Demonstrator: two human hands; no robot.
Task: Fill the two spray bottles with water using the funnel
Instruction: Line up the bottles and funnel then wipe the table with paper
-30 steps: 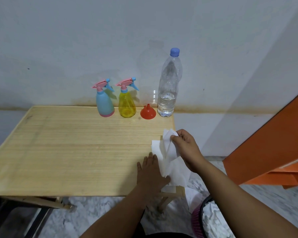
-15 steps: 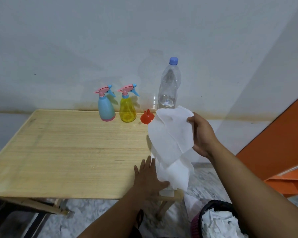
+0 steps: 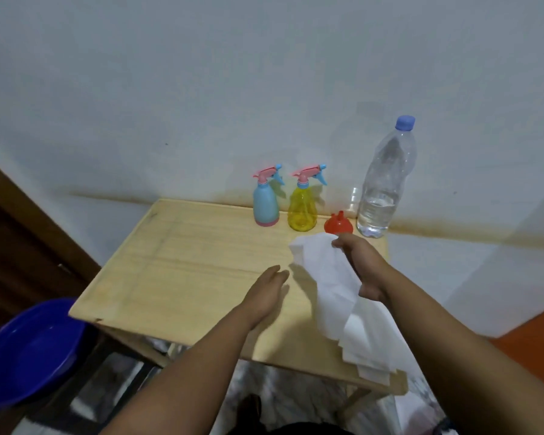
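A blue spray bottle [image 3: 265, 206] and a yellow spray bottle [image 3: 302, 208], both with pink triggers, stand side by side at the back of the wooden table [image 3: 182, 265]. An upturned red funnel [image 3: 338, 224] sits to their right, beside a tall clear water bottle [image 3: 383, 186] that is about a third full with a blue cap. My right hand [image 3: 363, 265] holds a white paper towel [image 3: 330, 287] just in front of the funnel. My left hand [image 3: 269, 291] lies flat and open on the table, left of the towel.
More white paper sheets [image 3: 371, 350] hang over the table's front right corner. A blue plastic basin [image 3: 29, 350] sits low at the left. A white wall runs behind the table, and an orange surface [image 3: 534, 340] shows at the right.
The view has swung left and the basin has come into sight. My right hand has carried the paper towel down and left over the table. My left hand has slid off the stack of sheets.
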